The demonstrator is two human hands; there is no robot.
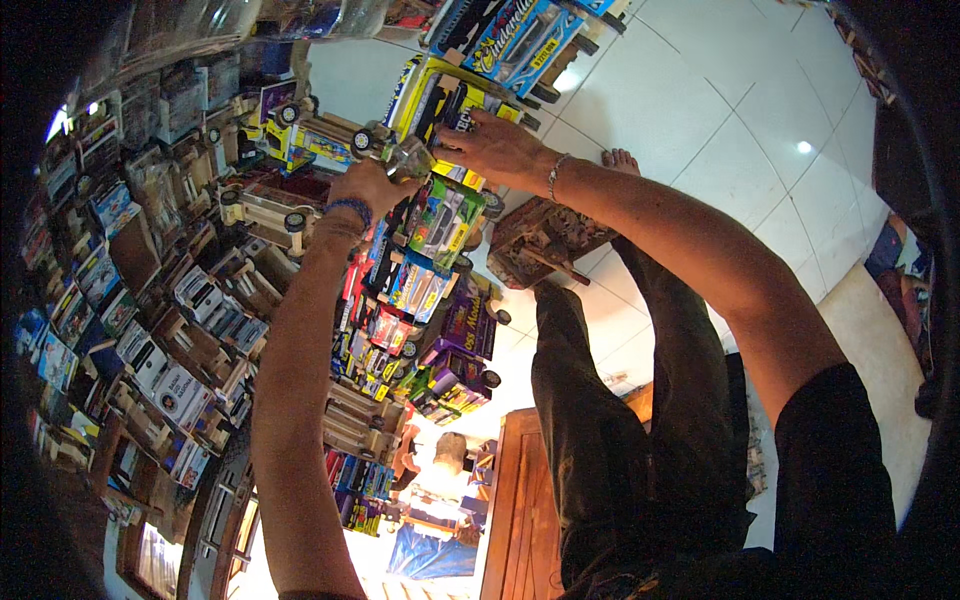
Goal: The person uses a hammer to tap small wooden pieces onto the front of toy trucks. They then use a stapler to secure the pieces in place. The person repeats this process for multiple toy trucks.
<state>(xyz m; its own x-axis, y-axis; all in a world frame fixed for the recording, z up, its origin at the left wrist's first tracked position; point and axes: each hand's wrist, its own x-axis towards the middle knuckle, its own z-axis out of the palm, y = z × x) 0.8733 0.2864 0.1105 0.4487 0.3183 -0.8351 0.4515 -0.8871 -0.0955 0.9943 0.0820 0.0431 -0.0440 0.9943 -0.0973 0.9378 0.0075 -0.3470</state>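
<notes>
My left hand (364,190), with a dark beaded bracelet at the wrist, is closed around something clear and glassy (408,158) that I cannot make out. To its right, my right hand (497,150) reaches over the front of a yellow toy truck (440,88), fingers apart and touching it. A blue toy truck (525,50) stands beyond the yellow one. Just below my hands sits a green toy truck (440,222), at the head of a row of colourful toy vehicles. My palms and some fingertips are hidden.
Stacked wooden toy trucks (165,380) fill the left side. A small wooden stool (545,240) stands on the white tiled floor (700,150) near my feet. Behind are a purple toy truck (468,320), a brown wooden door (522,500) and a bright opening with a person beyond.
</notes>
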